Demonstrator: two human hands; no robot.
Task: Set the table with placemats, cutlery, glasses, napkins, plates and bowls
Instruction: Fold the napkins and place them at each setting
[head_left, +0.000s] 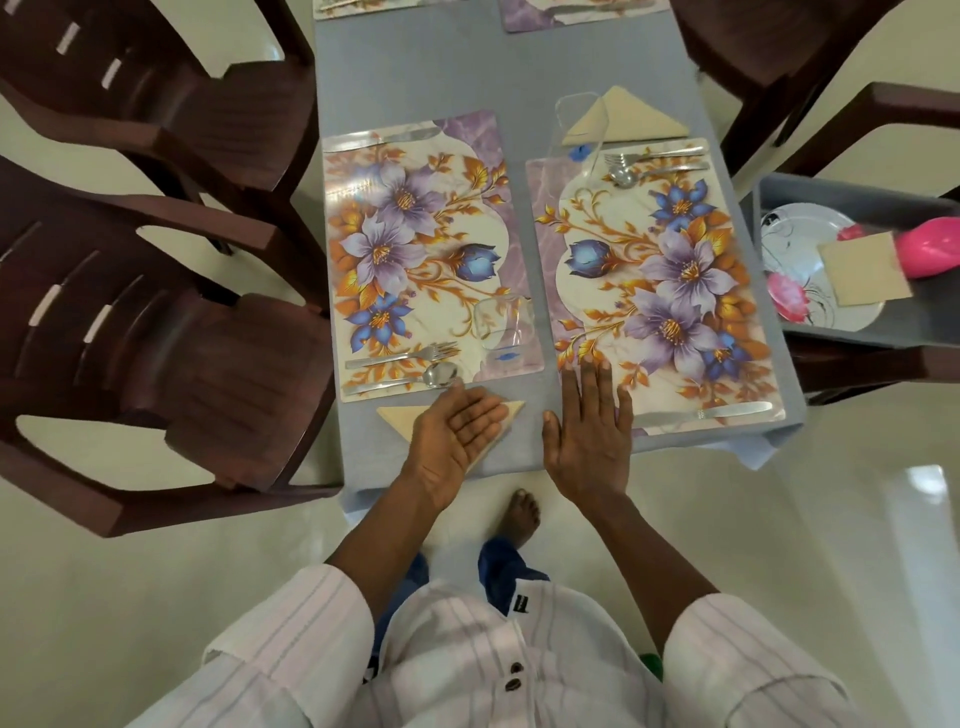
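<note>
The left hand (457, 436) is lying with fingers relaxed and palm turned up on the folded napkin (395, 415) at the table's (415, 73) near edge, gripping nothing. Just beside it, the right hand (587, 431) is pressing flat, fingers straight, with its fingertips on the near left corner of the right placemat (649, 275); it is holding nothing either.

The napkin step for the left placemat (415, 249) looks to be finishing. The fork (410, 356) and spoon (439, 375) are lying along that mat's near side, and a glass (504, 322) is standing at its near inner corner. A knife (706, 413) is lying along the right mat's near side, while a second napkin (623, 122) and glass (579, 124) are sitting beyond its far side.

Both mat centres are waiting bare, so plates and bowls probably come next. That calls for a reach past the table's right edge to the grey tray (857, 195), where a plate (800, 244) and a pink bowl (930, 247) are lying.

Chairs (218, 332) are crowding the left edge, and the near glass is standing in the crossing path.
</note>
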